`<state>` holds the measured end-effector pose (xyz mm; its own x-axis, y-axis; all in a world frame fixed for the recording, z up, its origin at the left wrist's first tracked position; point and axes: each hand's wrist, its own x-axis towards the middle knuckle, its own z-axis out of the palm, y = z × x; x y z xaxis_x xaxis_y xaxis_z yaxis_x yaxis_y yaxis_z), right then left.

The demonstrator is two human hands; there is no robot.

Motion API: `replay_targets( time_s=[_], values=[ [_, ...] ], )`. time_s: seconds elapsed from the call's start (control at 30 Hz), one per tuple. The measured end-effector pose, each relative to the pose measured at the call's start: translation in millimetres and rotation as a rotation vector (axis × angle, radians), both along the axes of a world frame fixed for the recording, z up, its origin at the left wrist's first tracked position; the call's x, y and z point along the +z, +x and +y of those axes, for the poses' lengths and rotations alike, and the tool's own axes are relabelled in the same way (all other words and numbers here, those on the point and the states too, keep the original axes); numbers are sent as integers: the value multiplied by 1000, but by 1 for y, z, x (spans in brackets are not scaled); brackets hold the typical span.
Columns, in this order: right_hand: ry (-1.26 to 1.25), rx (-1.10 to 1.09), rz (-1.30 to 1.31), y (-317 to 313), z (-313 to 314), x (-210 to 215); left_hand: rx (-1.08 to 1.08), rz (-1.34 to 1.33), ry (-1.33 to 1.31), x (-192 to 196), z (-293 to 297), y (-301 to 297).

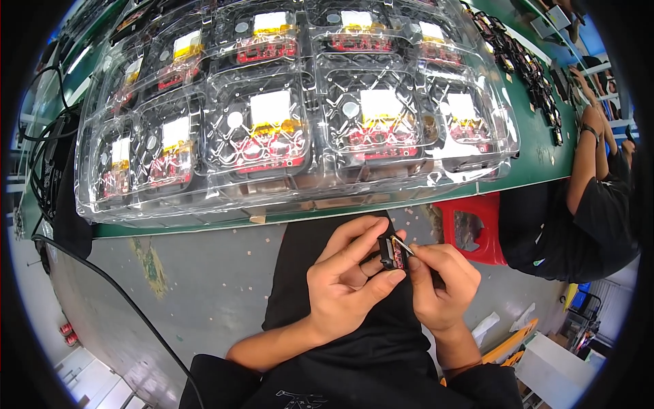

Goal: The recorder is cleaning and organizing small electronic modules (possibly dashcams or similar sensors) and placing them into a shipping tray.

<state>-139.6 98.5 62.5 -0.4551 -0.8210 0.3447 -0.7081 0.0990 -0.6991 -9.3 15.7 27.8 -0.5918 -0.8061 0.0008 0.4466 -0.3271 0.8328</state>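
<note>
Your left hand [347,283] pinches the small black part [390,252] over your lap, near the desk [538,160]; right fingers [422,253] pinch a thin tool [402,245]. Slip, and it may drop to the floor.

Green counter [538,160] runs across upper frame. Grey concrete floor [204,286] below, stained, scattered with small scraps. Red plastic stool [477,232] under counter edge. Black cable [116,286] trails across floor. Bright, even lighting.
</note>
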Motion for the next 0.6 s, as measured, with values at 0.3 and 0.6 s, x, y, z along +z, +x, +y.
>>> replay_targets(
  time_s=[0.3, 0.6],
  values=[
    [-15, -40, -175, 4, 3, -4, 13, -25, -4, 0, 3, -2],
    [33, -5, 206, -4, -2, 3, 2, -36, 61, -2, -2, -1]
  ],
)
